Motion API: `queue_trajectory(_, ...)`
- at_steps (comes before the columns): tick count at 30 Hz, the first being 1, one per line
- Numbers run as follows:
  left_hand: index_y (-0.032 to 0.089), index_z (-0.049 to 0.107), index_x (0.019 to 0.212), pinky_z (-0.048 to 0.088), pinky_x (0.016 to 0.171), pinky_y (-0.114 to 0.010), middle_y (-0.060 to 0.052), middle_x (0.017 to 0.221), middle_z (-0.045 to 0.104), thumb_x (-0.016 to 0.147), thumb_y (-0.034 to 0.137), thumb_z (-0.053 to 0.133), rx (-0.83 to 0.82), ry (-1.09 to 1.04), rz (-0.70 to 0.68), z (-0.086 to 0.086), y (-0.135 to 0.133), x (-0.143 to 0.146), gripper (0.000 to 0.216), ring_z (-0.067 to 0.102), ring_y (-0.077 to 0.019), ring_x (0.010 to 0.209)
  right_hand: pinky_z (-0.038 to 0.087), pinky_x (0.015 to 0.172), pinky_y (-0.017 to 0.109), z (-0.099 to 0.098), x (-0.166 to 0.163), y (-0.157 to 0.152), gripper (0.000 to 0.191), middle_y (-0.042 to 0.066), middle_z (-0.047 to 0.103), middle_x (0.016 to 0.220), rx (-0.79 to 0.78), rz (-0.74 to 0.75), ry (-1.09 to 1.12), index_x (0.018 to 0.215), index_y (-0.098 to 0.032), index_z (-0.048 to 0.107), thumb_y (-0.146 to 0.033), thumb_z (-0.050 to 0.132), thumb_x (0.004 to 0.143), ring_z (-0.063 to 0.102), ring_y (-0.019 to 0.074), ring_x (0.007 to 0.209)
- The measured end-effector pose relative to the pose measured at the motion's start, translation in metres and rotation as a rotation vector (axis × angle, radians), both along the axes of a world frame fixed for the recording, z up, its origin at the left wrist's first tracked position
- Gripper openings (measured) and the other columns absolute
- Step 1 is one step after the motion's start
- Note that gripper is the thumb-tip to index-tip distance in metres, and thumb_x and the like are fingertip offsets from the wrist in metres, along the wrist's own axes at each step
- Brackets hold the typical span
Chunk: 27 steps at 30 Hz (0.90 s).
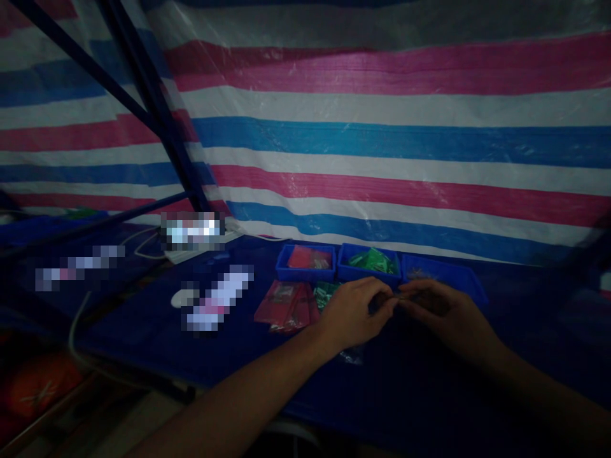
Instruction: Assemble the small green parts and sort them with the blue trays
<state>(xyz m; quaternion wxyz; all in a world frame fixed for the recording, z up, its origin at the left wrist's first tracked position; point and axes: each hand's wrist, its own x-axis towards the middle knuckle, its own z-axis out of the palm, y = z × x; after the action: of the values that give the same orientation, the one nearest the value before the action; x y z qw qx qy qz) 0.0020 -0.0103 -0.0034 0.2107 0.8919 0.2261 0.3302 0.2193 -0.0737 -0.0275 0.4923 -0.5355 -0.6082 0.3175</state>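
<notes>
My left hand (358, 312) and my right hand (446, 315) meet fingertip to fingertip above the blue table. Both are closed in a pinch, and what lies between the fingers is too small and dark to name. Left of my left hand lie several flat red packets (289, 306). Green shiny packets (325, 294) are partly covered by that hand. A clear plastic bag (352, 354) shows just below it. Behind my right hand stands a blue bin (442, 278) with small pieces in it that I cannot make out.
Along the back stand a blue bin (305, 275) with red packets and another blue bin (370, 273) with green packets. A white round object (185, 298), a power strip (184, 254) and cables lie to the left. Striped sheeting (382, 140) hangs behind the table, beside a dark metal frame (176, 159).
</notes>
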Motion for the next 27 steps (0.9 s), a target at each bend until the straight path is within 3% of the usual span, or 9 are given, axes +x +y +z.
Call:
queue_trajectory(9, 0.017, 0.065, 0.104, 0.049, 0.076, -0.028, -0.005, 0.097, 0.07, 0.101, 0.028, 0.057, 0.0, 0.043, -0.052, -0.0008, -0.0004, -0.0003, 0.013, 0.066, -0.0174, 0.087, 0.06, 0.087, 0.037, -0.0009, 0.0007, -0.001, 0.031, 0.006, 0.078, 0.107, 0.029, 0.075, -0.067, 0.112, -0.027, 0.072, -0.044, 0.079, 0.087, 0.075, 0.0243, 0.098)
queue_trajectory(18, 0.018, 0.063, 0.1, 0.05, 0.077, -0.029, -0.004, 0.094, 0.071, 0.098, 0.022, 0.057, -0.008, 0.017, -0.055, 0.0005, -0.0011, 0.0009, 0.008, 0.067, -0.0177, 0.087, 0.059, 0.089, 0.033, -0.0078, 0.0057, 0.0038, 0.035, 0.005, 0.075, 0.11, -0.025, 0.072, 0.07, 0.115, -0.027, 0.07, -0.042, 0.082, 0.086, 0.074, 0.0223, 0.102)
queue_trajectory(23, 0.018, 0.064, 0.105, 0.053, 0.087, -0.032, -0.007, 0.103, 0.071, 0.095, 0.024, 0.06, 0.05, 0.01, -0.015, 0.0004, -0.001, 0.0008, 0.012, 0.067, -0.0203, 0.098, 0.059, 0.092, 0.039, -0.0061, 0.0026, 0.0, 0.031, 0.006, 0.076, 0.113, 0.012, 0.076, -0.077, 0.116, -0.027, 0.07, -0.041, 0.077, 0.089, 0.074, 0.0257, 0.105)
queue_trajectory(27, 0.019, 0.064, 0.098, 0.053, 0.083, -0.031, -0.005, 0.098, 0.072, 0.094, 0.027, 0.061, 0.031, 0.027, 0.007, -0.0002, -0.0005, 0.0019, 0.009, 0.068, -0.0195, 0.092, 0.06, 0.091, 0.041, -0.0031, -0.0019, -0.0035, 0.031, 0.007, 0.077, 0.11, 0.041, 0.07, -0.125, 0.117, -0.026, 0.069, -0.041, 0.074, 0.091, 0.075, 0.0265, 0.102)
